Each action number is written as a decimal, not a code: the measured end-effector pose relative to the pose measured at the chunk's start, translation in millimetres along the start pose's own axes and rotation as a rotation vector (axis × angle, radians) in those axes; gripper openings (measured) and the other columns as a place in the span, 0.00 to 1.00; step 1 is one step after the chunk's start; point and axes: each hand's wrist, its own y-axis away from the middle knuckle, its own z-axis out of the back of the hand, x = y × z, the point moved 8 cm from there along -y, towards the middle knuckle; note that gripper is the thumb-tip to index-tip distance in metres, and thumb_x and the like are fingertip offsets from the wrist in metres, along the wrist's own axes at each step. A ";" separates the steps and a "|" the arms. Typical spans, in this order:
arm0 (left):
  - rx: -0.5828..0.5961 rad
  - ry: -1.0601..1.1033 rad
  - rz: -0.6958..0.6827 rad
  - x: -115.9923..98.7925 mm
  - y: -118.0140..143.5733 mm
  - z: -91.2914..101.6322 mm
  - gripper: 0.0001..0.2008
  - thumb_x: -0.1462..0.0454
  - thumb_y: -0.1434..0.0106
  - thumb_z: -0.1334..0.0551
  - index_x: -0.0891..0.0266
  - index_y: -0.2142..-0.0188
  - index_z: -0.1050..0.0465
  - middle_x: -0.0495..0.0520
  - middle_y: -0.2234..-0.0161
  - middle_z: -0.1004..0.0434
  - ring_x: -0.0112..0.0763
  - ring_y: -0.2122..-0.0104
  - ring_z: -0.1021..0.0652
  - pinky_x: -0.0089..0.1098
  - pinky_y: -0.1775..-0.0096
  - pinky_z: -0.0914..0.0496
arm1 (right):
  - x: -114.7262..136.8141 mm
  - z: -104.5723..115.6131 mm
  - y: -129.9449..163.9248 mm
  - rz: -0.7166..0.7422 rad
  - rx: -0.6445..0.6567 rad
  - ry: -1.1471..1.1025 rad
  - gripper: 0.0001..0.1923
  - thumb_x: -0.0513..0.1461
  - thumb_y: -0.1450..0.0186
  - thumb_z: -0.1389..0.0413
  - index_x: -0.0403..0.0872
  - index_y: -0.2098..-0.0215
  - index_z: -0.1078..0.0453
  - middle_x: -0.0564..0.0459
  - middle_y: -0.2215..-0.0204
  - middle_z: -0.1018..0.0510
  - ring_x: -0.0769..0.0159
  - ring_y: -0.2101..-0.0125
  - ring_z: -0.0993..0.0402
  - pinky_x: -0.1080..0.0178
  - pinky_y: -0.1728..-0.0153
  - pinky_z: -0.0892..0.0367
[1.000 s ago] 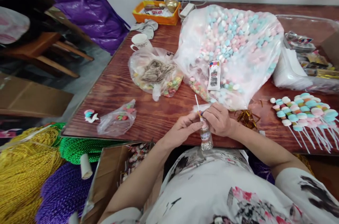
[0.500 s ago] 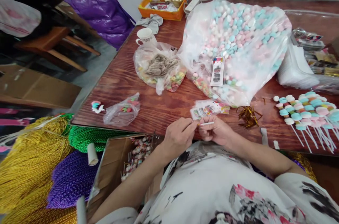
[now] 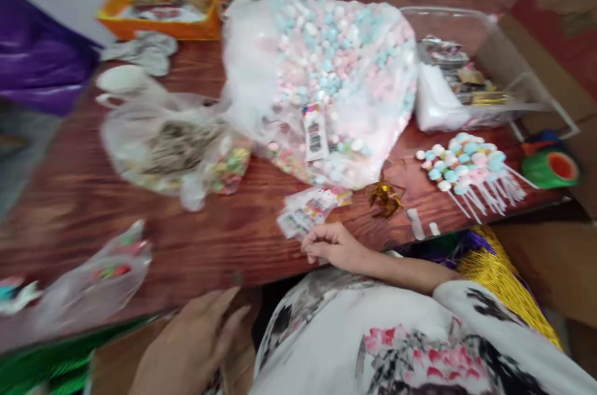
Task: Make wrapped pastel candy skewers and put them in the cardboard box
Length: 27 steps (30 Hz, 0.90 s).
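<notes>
Left hand (image 3: 196, 345): low and nearest, below the tabletop edge, well left of the labels; blurred, fingers loosely spread; whether the grip holds anything cannot be told.
Right hand (image 3: 333, 247): at the tabletop (image 3: 224, 246) edge, just below the labels; fingers curled inward, narrow grip, nothing seen held.
Labels (image 3: 308, 211): small printed stack, flat on the tabletop, fingertips just beside it or touching; which, cannot be told.
Gold ties (image 3: 385, 197): a tangle just right of the labels.
Small bag (image 3: 100, 270): clear, well left of the labels, blurred.
Skewers (image 3: 466, 165): pastel rows on white sticks, right of the labels beyond the ties.
Sweet bag (image 3: 326, 78): large, clear, full of pink, blue and white pieces, directly behind the labels.
Second bag (image 3: 172, 146): behind and left of the labels.
Orange tray (image 3: 158, 15): far left behind the labels, by the wall.
</notes>
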 end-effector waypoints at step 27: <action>-0.630 -0.079 -0.487 -130.3 -152.2 7.3 0.08 0.72 0.42 0.40 0.64 0.63 0.26 0.57 0.65 0.21 0.41 0.63 0.24 0.36 0.61 0.32 | 136.9 256.3 205.8 0.016 -1.406 1.756 0.16 0.39 0.32 0.52 0.45 0.68 0.23 0.48 0.72 0.19 0.63 0.70 0.27 0.64 0.69 0.42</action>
